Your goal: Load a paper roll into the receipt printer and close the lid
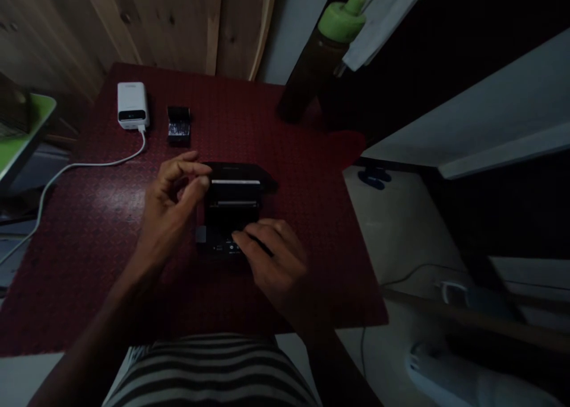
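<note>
A black device with a raised lid point(236, 171) and an open bay lies on the red table in front of me. Its front panel point(225, 248) carries small white markings and a grey square at the left. My left hand point(171, 190) is at the lid's upper left corner, thumb and forefinger closed on its edge. At the front right, my right hand point(274, 256) has its fingers curled round the device's edge, the thumb tip on the panel. The dark strip between thumb and fingers is too dim to make out fully. Beyond lies a small black cartridge-like piece point(179, 126).
A white power bank point(132, 105) with a white cable point(89, 164) sits at the table's point(312, 282) back left. A dark bottle with a green cap point(342, 21) stands at the back right. A wooden wall point(173, 27) rises behind; slippers point(374, 177) lie on the floor.
</note>
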Demonstrator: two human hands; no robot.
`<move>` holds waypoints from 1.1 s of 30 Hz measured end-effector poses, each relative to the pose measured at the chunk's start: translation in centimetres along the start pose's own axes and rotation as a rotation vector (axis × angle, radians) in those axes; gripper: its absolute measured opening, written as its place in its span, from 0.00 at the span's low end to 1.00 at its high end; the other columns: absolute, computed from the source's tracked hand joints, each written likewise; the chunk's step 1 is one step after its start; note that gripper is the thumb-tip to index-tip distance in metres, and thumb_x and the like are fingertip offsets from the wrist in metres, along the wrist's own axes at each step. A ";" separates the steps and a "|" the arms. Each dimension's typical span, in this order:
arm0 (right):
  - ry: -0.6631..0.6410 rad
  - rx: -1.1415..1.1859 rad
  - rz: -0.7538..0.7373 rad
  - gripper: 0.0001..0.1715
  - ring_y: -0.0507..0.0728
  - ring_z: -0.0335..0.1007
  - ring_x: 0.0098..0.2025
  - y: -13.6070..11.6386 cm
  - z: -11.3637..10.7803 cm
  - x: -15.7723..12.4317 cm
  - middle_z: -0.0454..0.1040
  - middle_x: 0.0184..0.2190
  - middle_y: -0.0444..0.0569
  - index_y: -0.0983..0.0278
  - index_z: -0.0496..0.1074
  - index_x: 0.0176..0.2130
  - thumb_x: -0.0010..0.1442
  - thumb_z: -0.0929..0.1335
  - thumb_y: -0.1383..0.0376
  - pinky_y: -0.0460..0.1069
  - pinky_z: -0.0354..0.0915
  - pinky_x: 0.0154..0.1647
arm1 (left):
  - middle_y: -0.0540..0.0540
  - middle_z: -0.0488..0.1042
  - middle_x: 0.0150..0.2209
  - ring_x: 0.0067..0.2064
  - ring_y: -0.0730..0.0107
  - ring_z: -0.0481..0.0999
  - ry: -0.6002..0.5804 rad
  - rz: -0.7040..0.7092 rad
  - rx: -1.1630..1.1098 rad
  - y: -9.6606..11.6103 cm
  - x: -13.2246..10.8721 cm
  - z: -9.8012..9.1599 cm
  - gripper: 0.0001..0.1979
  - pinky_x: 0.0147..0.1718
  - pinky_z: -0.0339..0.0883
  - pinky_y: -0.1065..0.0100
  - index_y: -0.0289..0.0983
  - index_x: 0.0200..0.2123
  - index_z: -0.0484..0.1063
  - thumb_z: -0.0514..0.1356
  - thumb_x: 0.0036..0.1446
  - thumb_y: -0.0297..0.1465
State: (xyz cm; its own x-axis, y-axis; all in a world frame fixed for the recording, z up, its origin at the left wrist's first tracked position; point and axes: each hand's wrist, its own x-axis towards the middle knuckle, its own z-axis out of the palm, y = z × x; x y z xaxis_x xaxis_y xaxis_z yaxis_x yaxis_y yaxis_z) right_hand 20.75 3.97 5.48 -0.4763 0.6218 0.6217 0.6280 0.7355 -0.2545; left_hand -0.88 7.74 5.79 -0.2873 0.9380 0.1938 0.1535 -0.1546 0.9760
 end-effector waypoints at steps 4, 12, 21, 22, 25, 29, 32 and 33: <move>0.031 -0.066 0.047 0.14 0.66 0.84 0.64 -0.1 -0.1 0.1 0.89 0.60 0.54 0.55 0.85 0.47 0.75 0.73 0.75 0.62 0.81 0.59 | 0.39 0.76 0.73 0.75 0.43 0.75 -0.007 -0.255 -0.081 -1.3 -3.7 -0.5 0.32 0.71 0.74 0.45 0.47 0.69 0.76 0.75 0.64 0.41; -0.056 0.059 0.065 0.13 0.64 0.88 0.63 0.1 -0.4 0.1 0.90 0.58 0.55 0.59 0.85 0.51 0.77 0.72 0.74 0.62 0.83 0.63 | 0.37 0.80 0.71 0.72 0.39 0.79 -0.053 -0.477 -0.202 -1.1 -5.2 -0.2 0.36 0.69 0.78 0.42 0.41 0.73 0.75 0.72 0.64 0.42; -0.094 0.159 0.130 0.17 0.64 0.86 0.66 -0.1 -0.4 -0.1 0.89 0.60 0.54 0.60 0.83 0.59 0.78 0.70 0.73 0.62 0.82 0.67 | 0.38 0.83 0.68 0.69 0.41 0.82 -0.039 -0.468 -0.189 -1.2 -5.3 -0.2 0.35 0.67 0.79 0.44 0.41 0.72 0.77 0.73 0.64 0.41; -0.084 0.175 0.135 0.17 0.64 0.86 0.66 -0.1 -0.5 -0.3 0.89 0.61 0.55 0.60 0.82 0.60 0.78 0.70 0.73 0.62 0.82 0.67 | 0.38 0.83 0.68 0.69 0.41 0.82 -0.035 -0.480 -0.196 -1.2 -5.5 -0.3 0.35 0.68 0.79 0.44 0.42 0.72 0.77 0.74 0.64 0.43; -0.011 0.209 0.199 0.21 0.63 0.83 0.69 -0.2 -0.8 -0.9 0.88 0.63 0.55 0.60 0.79 0.65 0.78 0.70 0.73 0.63 0.81 0.69 | 0.39 0.82 0.70 0.72 0.41 0.80 -0.025 -0.475 -0.187 -0.8 -6.3 -0.7 0.33 0.70 0.77 0.45 0.44 0.70 0.80 0.74 0.64 0.45; 0.107 0.190 0.317 0.23 0.63 0.84 0.65 -0.1 -1.1 -2.0 0.89 0.60 0.52 0.57 0.80 0.65 0.76 0.72 0.72 0.62 0.82 0.66 | 0.40 0.81 0.71 0.72 0.41 0.80 -0.048 -0.474 -0.163 0.4 -6.7 -1.2 0.31 0.66 0.80 0.50 0.45 0.68 0.82 0.75 0.64 0.41; 0.150 0.169 0.336 0.19 0.61 0.86 0.60 0.1 -1.0 -2.5 0.90 0.55 0.53 0.59 0.81 0.61 0.76 0.73 0.73 0.58 0.82 0.63 | 0.40 0.81 0.70 0.72 0.40 0.80 -0.058 -0.474 -0.144 0.8 -6.5 -1.2 0.29 0.66 0.80 0.49 0.45 0.67 0.83 0.74 0.64 0.40; 0.160 0.164 0.335 0.18 0.61 0.86 0.59 0.2 -0.9 -2.6 0.90 0.55 0.53 0.59 0.81 0.61 0.76 0.73 0.73 0.58 0.82 0.63 | 0.41 0.81 0.70 0.72 0.40 0.79 -0.062 -0.466 -0.137 0.8 -6.5 -1.2 0.29 0.67 0.79 0.49 0.45 0.67 0.83 0.74 0.64 0.39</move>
State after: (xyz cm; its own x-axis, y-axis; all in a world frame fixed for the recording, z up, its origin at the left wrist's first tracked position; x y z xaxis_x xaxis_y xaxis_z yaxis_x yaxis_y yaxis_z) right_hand 22.63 2.27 4.49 -0.1525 0.7940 0.5884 0.6193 0.5408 -0.5693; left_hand -0.05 1.17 5.49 -0.2384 0.9330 -0.2695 -0.1053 0.2510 0.9622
